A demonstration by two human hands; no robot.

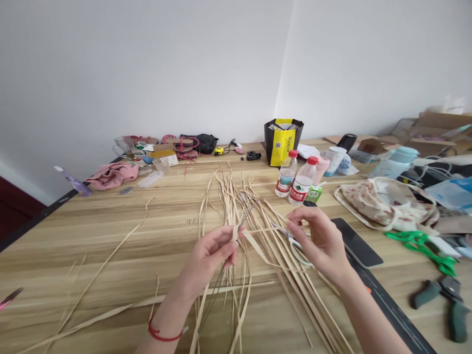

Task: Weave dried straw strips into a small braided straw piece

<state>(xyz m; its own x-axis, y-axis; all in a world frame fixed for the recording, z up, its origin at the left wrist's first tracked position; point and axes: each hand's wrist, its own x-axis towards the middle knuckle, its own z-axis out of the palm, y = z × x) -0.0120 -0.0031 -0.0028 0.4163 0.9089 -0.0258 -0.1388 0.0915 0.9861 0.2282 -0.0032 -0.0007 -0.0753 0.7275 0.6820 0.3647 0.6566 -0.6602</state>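
Note:
My left hand (216,250), with a red cord at its wrist, pinches a pale flat strip (256,248) of cane-like material between thumb and forefinger. The strip loops up over the fingertips, and thin grey wires (245,214) run through the same grip. To the right, my right hand (320,241) has thumb and forefinger closed on a thin end of strip drawn out level from the left hand. Beneath both hands lies a spread bundle of long pale strips (295,285). White-handled scissors (299,251) rest on the bundle beside my right hand, partly hidden.
Two red-capped water bottles (285,177) and a green carton (313,194) stand beyond my hands. A black phone (357,243), dark-handled pliers (442,300) and a patterned cloth bag (372,204) lie right. Behind stands a yellow-black bag (282,145); a pink cloth (112,175) lies left.

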